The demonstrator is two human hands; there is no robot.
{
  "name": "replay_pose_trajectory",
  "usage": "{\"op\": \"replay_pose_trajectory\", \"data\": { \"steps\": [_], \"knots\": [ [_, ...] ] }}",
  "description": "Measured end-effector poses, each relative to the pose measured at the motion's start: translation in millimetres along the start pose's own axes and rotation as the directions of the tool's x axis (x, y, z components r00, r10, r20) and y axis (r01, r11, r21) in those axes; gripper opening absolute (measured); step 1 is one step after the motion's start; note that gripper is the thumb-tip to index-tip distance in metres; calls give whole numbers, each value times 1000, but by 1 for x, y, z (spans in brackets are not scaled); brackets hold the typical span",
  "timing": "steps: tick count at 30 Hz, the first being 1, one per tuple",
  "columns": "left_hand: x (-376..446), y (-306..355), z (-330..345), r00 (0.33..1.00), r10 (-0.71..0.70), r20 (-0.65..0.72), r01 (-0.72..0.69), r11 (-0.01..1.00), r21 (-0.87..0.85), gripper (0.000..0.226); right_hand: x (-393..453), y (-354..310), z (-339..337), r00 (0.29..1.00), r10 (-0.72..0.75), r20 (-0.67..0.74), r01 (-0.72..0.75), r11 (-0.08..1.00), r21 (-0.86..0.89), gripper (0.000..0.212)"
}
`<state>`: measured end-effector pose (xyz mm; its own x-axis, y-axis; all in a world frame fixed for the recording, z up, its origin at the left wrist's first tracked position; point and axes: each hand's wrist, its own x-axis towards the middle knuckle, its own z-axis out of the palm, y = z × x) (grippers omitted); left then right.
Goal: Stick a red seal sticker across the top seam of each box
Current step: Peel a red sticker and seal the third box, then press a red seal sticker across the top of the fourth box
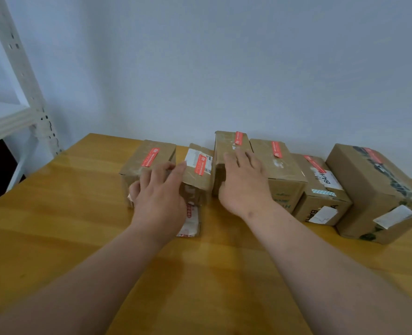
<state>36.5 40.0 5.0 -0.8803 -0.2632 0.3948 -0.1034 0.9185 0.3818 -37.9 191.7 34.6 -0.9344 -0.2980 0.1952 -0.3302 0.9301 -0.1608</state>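
Now, along the table's (55, 213) back edge, six boxes stand in a row, each already wearing a red seal. Your left hand (160, 192) rests with relaxed fingers against the first box (149, 163) and second box (199, 170), grasping nothing. Your right hand (245, 182) lies flat and released on the third box (226, 151). Push carelessly and you could scuff a sticker (238, 138) loose, or crowd the rightmost box (374, 187) toward the table's right edge.

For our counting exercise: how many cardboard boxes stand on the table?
6, in one row along the wall: far-left box, second box behind the left hand, third box under the right hand, fourth box, fifth box, far-right box. None seems hidden.
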Motion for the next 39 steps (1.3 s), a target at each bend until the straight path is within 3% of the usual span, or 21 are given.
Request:
{"op": "replay_pose_trajectory", "data": {
  "steps": [3,8,14,21,32,39],
  "knots": [
    [-5,1,3,997,46,-68,-51,996,-68,66,10,4,9,994,31,101,-17,990,-137,83],
    [-7,-2,6,995,29,-96,-38,995,-90,52,6,5,10,999,-9,-37,3,986,-169,81],
    [-12,4,5,991,35,-127,-49,992,-114,51,-7,3,7,990,-65,-127,43,985,-168,47],
    [-24,8,-2,986,60,-155,-78,990,-114,52,-11,-4,10,985,-37,-167,19,994,-112,30],
    [-22,2,-5,976,90,-199,-118,984,-132,51,-4,-9,9,985,-105,-140,82,984,-158,36],
    [-11,-6,5,976,66,-206,-98,984,-150,55,10,-10,10,995,-72,-71,59,984,-171,37]
  ]
}}
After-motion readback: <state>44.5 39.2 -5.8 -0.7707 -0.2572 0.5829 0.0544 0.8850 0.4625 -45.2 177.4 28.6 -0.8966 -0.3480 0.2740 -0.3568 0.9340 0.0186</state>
